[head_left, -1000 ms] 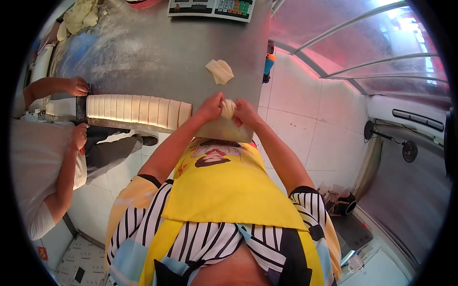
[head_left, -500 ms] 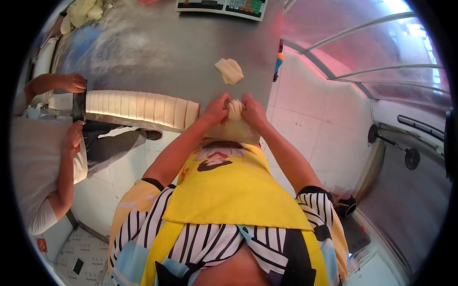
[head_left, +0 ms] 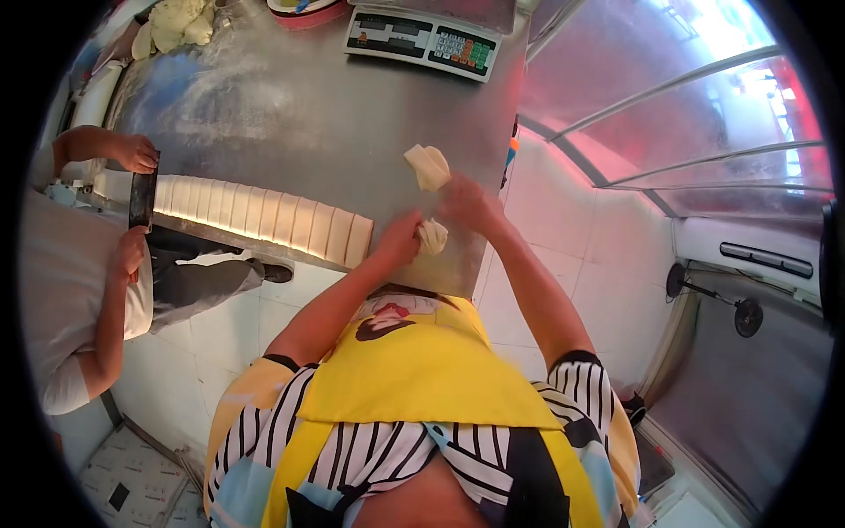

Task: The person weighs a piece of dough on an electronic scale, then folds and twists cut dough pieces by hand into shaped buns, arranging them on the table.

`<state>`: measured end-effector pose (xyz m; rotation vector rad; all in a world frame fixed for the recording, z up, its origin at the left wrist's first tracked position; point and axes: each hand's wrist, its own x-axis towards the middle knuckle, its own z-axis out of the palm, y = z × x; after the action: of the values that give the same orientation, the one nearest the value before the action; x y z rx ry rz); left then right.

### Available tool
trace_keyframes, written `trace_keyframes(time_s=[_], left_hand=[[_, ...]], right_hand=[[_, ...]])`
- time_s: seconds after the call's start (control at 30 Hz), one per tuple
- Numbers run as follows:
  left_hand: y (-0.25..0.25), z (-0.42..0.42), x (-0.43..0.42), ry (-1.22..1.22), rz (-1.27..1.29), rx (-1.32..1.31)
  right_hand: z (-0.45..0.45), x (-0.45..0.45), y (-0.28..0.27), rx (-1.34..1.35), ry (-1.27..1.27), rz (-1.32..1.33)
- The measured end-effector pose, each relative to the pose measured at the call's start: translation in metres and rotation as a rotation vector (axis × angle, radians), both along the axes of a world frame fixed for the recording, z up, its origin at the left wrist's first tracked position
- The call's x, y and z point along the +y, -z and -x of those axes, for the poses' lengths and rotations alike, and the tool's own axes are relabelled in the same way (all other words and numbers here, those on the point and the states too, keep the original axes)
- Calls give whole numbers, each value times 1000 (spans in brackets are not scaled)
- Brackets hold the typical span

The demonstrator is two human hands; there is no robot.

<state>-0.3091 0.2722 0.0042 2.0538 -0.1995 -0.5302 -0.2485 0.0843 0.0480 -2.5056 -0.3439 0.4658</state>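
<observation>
Fingers of the left hand [head_left: 402,239] are bent, nearly closed, against the side of a pleated dough piece [head_left: 432,237], just right of the sliced dough strip [head_left: 264,211]; whether they pinch it cannot be told. Right hand [head_left: 469,204] blurred, farther right of the strip, fingers partly bent near the lower edge of a folded dough piece [head_left: 429,167]; contact and grip cannot be told. Folded piece lies beyond and right of the strip's end.

Edges: steel table [head_left: 290,106] ends close along the strip's near side. Room: broad span of metal runs beyond the strip to the scale [head_left: 422,40].

Materials: metal dull grey, streaked whitish. Strip pale, smooth, cut crosswise into narrow slabs. Pleated piece rounded, ridged; folded piece flatter, with a lobed outline. Co-worker's hands [head_left: 136,154] hold a dark flat blade [head_left: 142,201] across the strip's left part.
</observation>
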Motion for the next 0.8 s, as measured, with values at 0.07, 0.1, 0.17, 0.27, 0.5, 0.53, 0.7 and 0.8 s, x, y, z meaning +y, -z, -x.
trace_keyframes(time_s=[0.07, 0.1, 0.17, 0.27, 0.5, 0.53, 0.7, 0.8], left_hand=[[-11, 4, 4, -31, 8, 102], [-6, 4, 7, -36, 10, -75], [5, 3, 16, -42, 11, -429], [-31, -15, 37, -123, 259, 349], [-36, -137, -19, -89, 222, 45], [-21, -157, -35, -44, 194, 31], [-1, -191, -64, 25, -7, 186], [-49, -184, -29, 4, -25, 218]], right_hand=[[-19, 28, -20, -273, -3, -42], [-30, 40, -14, -407, -105, 25], [-35, 52, -5, -292, -130, 155], [-12, 37, 25, -179, 26, 112], [83, 10, 1, -80, 227, 54], [83, 10, -2, -83, 231, 54], [88, 5, -26, -154, 246, 136], [79, 6, -12, -231, 211, -64]])
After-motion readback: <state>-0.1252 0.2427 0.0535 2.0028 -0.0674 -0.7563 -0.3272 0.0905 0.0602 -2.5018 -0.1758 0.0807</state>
